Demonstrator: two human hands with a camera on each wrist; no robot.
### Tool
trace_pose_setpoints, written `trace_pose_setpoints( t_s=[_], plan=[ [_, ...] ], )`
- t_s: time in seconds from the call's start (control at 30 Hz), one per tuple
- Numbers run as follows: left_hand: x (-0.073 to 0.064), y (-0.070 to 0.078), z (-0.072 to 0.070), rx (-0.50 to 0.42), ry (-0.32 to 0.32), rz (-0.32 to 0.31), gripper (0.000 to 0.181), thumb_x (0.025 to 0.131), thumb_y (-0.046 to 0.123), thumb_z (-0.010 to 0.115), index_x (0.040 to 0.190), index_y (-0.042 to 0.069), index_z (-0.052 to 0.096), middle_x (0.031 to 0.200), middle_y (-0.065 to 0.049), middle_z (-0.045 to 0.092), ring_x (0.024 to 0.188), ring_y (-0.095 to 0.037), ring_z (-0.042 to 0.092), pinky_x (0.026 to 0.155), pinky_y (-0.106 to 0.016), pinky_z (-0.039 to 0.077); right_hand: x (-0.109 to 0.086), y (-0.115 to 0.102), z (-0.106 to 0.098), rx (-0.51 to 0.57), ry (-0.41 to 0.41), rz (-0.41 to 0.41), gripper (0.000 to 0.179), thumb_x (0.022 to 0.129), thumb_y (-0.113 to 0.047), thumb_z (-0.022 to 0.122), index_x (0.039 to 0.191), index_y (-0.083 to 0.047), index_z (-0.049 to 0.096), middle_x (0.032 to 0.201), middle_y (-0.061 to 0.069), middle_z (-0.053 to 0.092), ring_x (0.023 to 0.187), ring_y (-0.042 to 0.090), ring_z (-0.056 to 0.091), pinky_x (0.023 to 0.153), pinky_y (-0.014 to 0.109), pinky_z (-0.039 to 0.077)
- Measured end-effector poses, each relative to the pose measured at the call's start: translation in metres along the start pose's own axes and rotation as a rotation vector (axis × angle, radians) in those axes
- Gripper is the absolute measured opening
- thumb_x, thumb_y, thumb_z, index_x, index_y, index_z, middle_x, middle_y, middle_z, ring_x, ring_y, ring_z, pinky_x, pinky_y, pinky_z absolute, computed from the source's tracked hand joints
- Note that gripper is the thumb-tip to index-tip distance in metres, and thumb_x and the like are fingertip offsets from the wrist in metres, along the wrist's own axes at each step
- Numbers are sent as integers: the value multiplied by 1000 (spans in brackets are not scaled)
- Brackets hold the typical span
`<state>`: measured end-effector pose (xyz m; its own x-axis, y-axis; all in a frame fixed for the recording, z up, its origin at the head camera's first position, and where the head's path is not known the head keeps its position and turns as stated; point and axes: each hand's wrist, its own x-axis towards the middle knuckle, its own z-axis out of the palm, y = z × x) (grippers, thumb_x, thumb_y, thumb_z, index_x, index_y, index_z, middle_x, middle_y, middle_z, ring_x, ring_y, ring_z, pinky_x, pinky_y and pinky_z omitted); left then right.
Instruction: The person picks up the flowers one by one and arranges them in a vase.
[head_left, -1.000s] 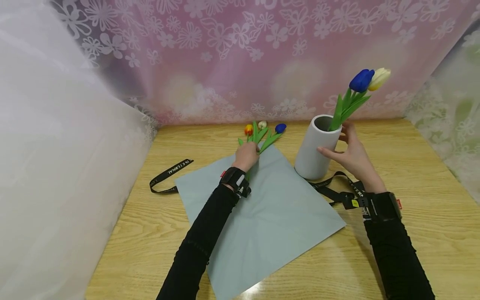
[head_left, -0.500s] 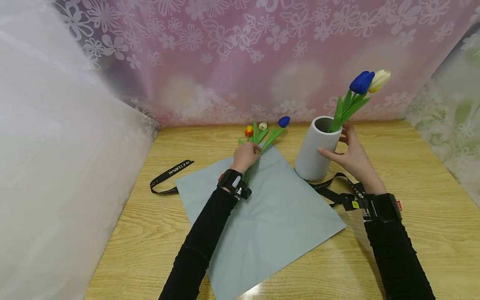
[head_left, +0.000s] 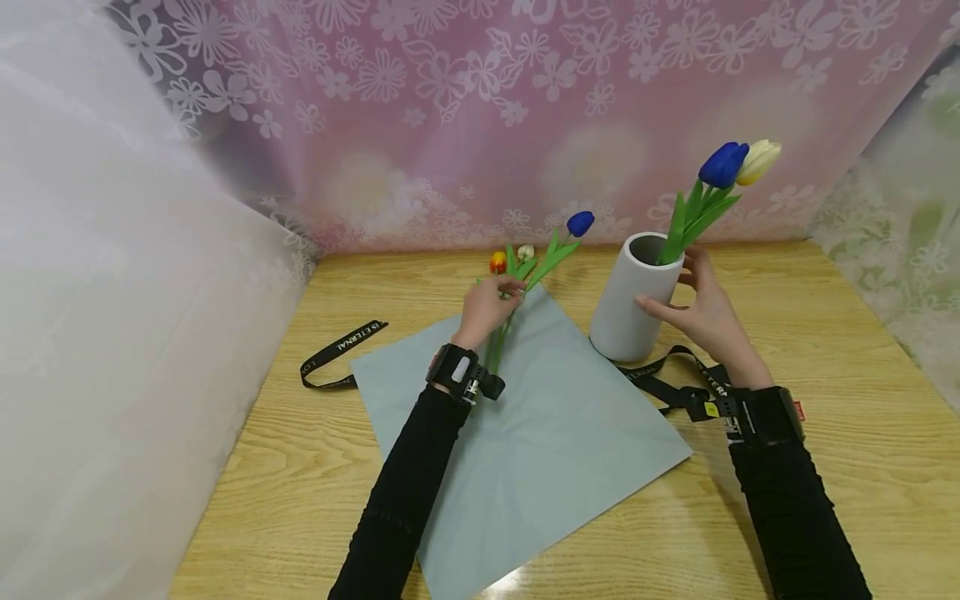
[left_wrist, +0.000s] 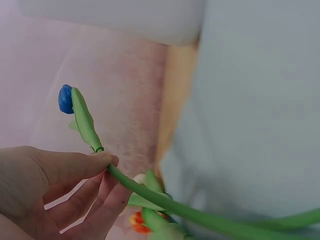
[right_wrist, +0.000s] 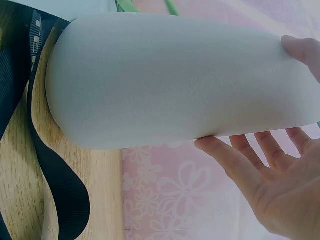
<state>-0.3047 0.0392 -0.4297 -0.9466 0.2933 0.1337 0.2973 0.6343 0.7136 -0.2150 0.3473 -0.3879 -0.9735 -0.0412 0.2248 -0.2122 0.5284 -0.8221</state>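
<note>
My left hand (head_left: 483, 310) pinches the green stem of a blue tulip (head_left: 581, 223) between thumb and fingertips, above the grey-blue sheet (head_left: 555, 433). In the left wrist view the thumb lies on the stem (left_wrist: 170, 204) just below the leaf. An orange tulip (head_left: 497, 262) and a white tulip (head_left: 526, 252) lie by that hand at the sheet's far corner. On the right, my right hand (head_left: 708, 312) holds a white vase (head_left: 630, 308) near its rim, thumb and fingers on opposite sides. Another blue tulip (head_left: 723, 165) and a cream tulip (head_left: 760, 162) stand in the vase.
A black printed ribbon (head_left: 341, 343) curls out left of the sheet. More black strap (head_left: 667, 387) lies in front of the vase, by the right wrist. A pink floral curtain (head_left: 450, 150) hangs behind the wooden table (head_left: 862, 467).
My left hand has raised the blue tulip up and slightly right, away from the orange and white ones. The right hand and the vase have stayed in place.
</note>
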Motion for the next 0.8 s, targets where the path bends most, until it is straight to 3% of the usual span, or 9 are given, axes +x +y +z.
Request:
trace_pose_setpoints(
  t_s=[0.17, 0.3, 0.47, 0.53, 0.67, 0.8],
  plan=[
    [-2, 5, -8, -80, 47, 35, 21, 97, 13, 71, 118, 10, 74, 105, -8, 75, 90, -24, 73, 66, -25, 57, 1, 1, -2, -19, -3, 1, 94, 92, -18, 77, 161, -24, 14, 157, 14, 30, 136, 42, 39, 88, 38, 53],
    [-3, 13, -12, -115, 96, 77, 24, 96, 11, 71, 120, 9, 73, 105, -9, 75, 89, -25, 74, 63, -25, 58, 3, 2, -3, -17, -7, -3, 94, 92, -16, 76, 162, -23, 13, 157, 16, 30, 135, 44, 38, 89, 42, 56],
    [-8, 24, -15, -188, 158, 122, 28, 95, 10, 72, 123, 10, 72, 108, -10, 74, 93, -27, 73, 64, -24, 58, 2, 1, -3, -11, -3, -2, 93, 92, -17, 77, 161, -24, 15, 156, 13, 31, 136, 42, 39, 87, 34, 55],
    [-11, 28, -16, -257, 177, 137, 29, 95, 8, 72, 124, 8, 72, 109, -12, 74, 95, -29, 72, 66, -24, 59, 2, 1, -2, 2, -2, 1, 92, 92, -17, 77, 161, -26, 16, 157, 11, 30, 137, 41, 38, 91, 40, 53],
    [-16, 35, -15, -383, 212, 165, 29, 94, 5, 73, 123, 4, 71, 108, -14, 73, 95, -30, 72, 68, -24, 60, 0, 0, -1, 38, -3, -3, 92, 91, -17, 78, 160, -26, 18, 158, 12, 28, 138, 43, 36, 99, 68, 43],
    [-18, 44, -14, -444, 249, 209, 29, 94, 6, 73, 123, 3, 71, 107, -14, 73, 94, -29, 72, 68, -23, 61, -1, 0, -2, 46, -3, -13, 93, 90, -16, 78, 161, -27, 17, 159, 13, 27, 138, 45, 35, 99, 72, 40]
  ],
)
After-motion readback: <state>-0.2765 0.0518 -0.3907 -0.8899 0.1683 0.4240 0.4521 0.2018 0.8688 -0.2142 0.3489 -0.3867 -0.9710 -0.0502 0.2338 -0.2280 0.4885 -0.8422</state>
